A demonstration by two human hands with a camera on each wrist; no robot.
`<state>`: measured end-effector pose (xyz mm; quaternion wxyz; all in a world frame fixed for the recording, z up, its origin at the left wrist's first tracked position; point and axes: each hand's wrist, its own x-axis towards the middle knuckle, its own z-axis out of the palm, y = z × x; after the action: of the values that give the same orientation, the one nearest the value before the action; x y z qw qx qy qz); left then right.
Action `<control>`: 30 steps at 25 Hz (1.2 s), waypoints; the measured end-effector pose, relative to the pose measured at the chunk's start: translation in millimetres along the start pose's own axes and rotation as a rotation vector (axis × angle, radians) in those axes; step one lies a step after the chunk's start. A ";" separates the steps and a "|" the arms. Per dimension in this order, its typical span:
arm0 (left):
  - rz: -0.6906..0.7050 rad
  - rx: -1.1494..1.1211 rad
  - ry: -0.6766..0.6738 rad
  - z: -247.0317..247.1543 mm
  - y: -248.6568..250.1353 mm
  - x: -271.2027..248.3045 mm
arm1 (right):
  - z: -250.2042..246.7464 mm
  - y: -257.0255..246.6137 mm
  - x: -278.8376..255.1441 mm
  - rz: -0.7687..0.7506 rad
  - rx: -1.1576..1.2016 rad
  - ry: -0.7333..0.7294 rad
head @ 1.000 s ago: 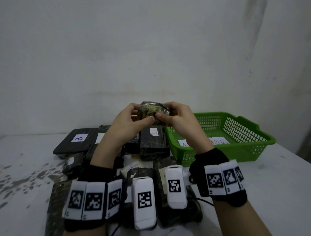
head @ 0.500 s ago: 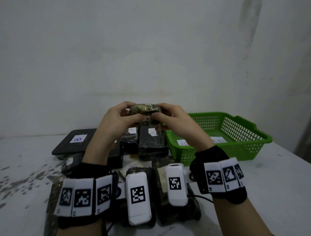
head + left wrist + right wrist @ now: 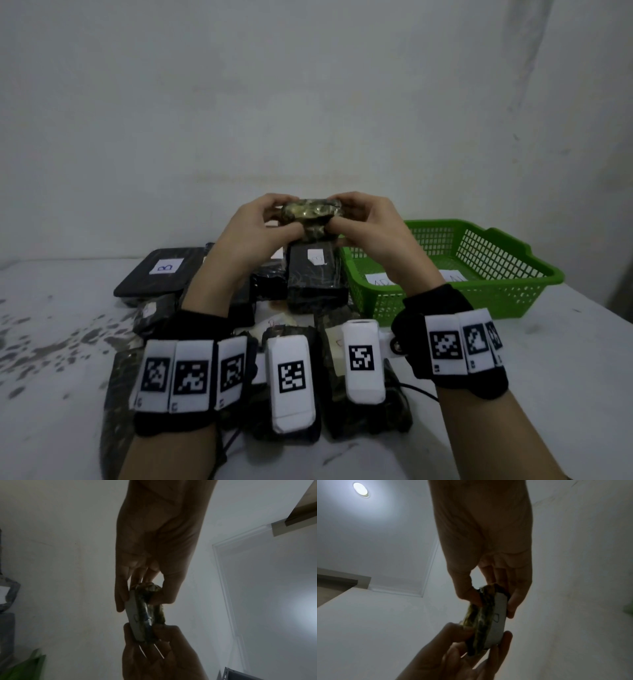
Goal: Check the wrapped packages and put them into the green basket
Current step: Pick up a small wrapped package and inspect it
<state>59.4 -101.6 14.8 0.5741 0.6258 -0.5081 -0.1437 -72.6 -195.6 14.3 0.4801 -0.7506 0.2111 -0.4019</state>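
Both hands hold one small wrapped package point(image 3: 311, 216) in shiny dark mottled film, raised above the pile. My left hand point(image 3: 270, 222) pinches its left end between thumb and fingers; my right hand point(image 3: 356, 219) pinches the right end. The wrist views show a white label on the package's point(image 3: 145, 614) far face, with thumbs on the near side and fingers behind the package point(image 3: 485, 619). The green basket point(image 3: 513, 277) stands to the right on the table, with white paper on its floor. More dark wrapped packages point(image 3: 315, 277) lie below the hands.
A flat black package marked B point(image 3: 161, 270) lies at the back left. Other wrapped packages point(image 3: 294, 377) sit under my wrists near the front edge. The white table point(image 3: 51, 342) is speckled with dark stains on the left. A bare wall stands close behind.
The package has been turned in both hands, from tilted to lying level with its edge toward me. Both hands shifted slightly left and keep their hold.
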 end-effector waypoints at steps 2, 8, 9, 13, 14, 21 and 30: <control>0.004 0.012 0.045 -0.9 -2.0 0.1 | 5.0 1.0 -0.6 0.013 0.049 0.007; -0.045 -0.008 0.025 -9.8 -4.0 1.0 | 7.3 -1.1 -1.0 0.009 0.058 -0.016; -0.076 -0.041 0.012 -9.7 -4.0 1.4 | 7.5 -0.8 -0.7 0.004 0.055 0.006; -0.137 -0.239 -0.097 -5.6 0.7 -3.2 | 7.1 0.8 0.6 -0.031 -0.045 0.075; -0.132 -0.256 -0.111 -6.1 1.2 -4.3 | 6.8 0.6 0.7 -0.022 -0.053 0.043; -0.082 -0.266 -0.087 -9.2 1.6 -3.7 | -2.2 -3.7 -3.2 -0.034 0.156 -0.122; -0.040 -0.208 -0.083 -5.2 3.9 -3.4 | 3.7 -3.8 -4.0 -0.010 0.314 -0.165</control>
<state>60.0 -95.1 18.3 0.6116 0.5664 -0.5010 -0.2329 -72.2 -189.0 15.3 0.6052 -0.6979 0.1019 -0.3692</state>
